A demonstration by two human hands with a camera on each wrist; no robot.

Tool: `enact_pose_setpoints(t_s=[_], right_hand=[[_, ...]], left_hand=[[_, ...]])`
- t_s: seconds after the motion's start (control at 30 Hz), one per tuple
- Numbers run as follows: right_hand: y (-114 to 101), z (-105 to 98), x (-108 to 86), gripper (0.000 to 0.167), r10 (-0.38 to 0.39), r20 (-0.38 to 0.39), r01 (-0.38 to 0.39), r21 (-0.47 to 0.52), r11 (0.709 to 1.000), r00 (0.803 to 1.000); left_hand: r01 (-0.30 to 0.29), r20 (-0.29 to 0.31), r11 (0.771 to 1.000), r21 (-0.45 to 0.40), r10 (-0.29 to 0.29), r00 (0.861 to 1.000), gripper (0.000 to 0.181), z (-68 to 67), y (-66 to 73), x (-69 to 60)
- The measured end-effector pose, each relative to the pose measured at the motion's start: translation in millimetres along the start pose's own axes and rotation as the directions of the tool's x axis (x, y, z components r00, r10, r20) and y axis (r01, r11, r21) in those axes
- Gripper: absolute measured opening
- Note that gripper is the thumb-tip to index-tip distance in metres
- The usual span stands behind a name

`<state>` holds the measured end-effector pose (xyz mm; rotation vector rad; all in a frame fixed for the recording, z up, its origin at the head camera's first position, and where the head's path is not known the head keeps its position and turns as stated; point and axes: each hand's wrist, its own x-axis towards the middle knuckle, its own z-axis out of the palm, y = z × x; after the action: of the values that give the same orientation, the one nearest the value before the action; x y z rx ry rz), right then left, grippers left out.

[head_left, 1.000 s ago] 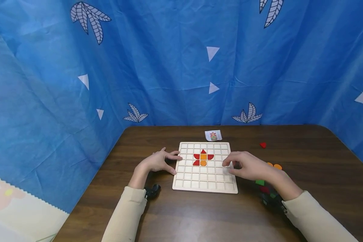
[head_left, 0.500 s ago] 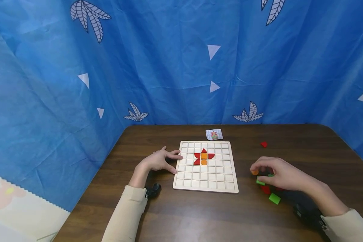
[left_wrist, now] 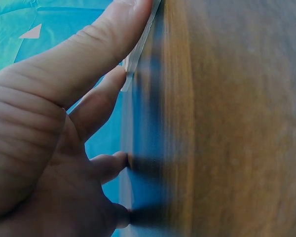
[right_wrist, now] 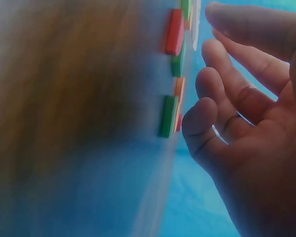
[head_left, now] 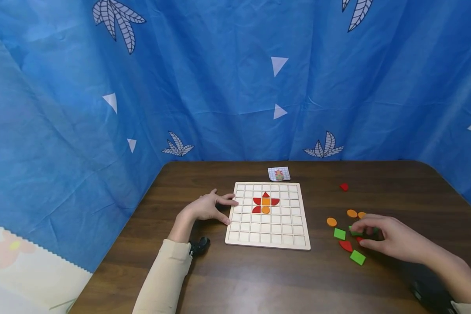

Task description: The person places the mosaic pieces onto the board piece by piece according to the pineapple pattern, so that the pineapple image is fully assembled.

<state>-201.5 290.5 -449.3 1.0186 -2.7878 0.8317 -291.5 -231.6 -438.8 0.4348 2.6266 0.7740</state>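
Head view, left hand (head_left: pixel 206 208), fingers spread, at left edge of gridded board (head_left: pixel 276 226), right hand (head_left: pixel 392 240), fingers apart, over green tile (head_left: pixel 355 233).

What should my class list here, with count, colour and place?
table: 1, brown, foreground
curtain: 1, blue, behind table
flowered cloth: 1, cream, lower left
grid board: 1, pale, on table
placed pieces: 6, four red, two orange, on board
picture card: 1, mostly white, behind board
loose pieces: at least 9, red, orange, green, right of board, some partly hidden
wrist cameras: 2, black, at wrists
sleeves: 2, beige, on forearms
left hand: 1, at board's left edge
right hand: 1, over loose pieces
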Motion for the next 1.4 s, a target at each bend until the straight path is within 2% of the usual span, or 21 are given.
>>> enact_pose_setpoints(t_s=[0.17,0.47,0.87,1.23,1.4], right_hand=[[4.7,-0.9,-7.5,0.028,0.014,0.029,-0.013,-0.011,1.0,0.999],[5.3,-0.3,-7.6,0.026,0.02,0.06,-0.017,-0.055,0.998,0.998],[4.0,1.5,-7.3,0.025,0.034,0.109,-0.033,-0.009,0.999,0.993],[5.6,-1.3,-7.8,0.024,-0.011,0.172,0.009,0.016,1.0,0.985],[4.2,-3.0,-8.5,0.022,-0.002,0.198,-0.005,0.032,0.999,0.98]], left_hand=[[-0.009,-0.006,1.0,0.011,0.009,1.0,0.061,-0.4,-0.9,0.2],[-0.009,-0.017,1.0,0.01,0.009,1.0,0.062,0.4,-1.1,-1.1],[0.009,-0.012,1.0,0.019,-0.009,1.0,0.061,0.7,-0.1,-1.4],[0.013,-0.013,1.0,0.013,-0.013,1.0,0.061,1.3,0.1,-1.6],[0.017,-0.01,1.0,0.014,-0.017,1.0,0.061,1.3,0.7,-1.1]])
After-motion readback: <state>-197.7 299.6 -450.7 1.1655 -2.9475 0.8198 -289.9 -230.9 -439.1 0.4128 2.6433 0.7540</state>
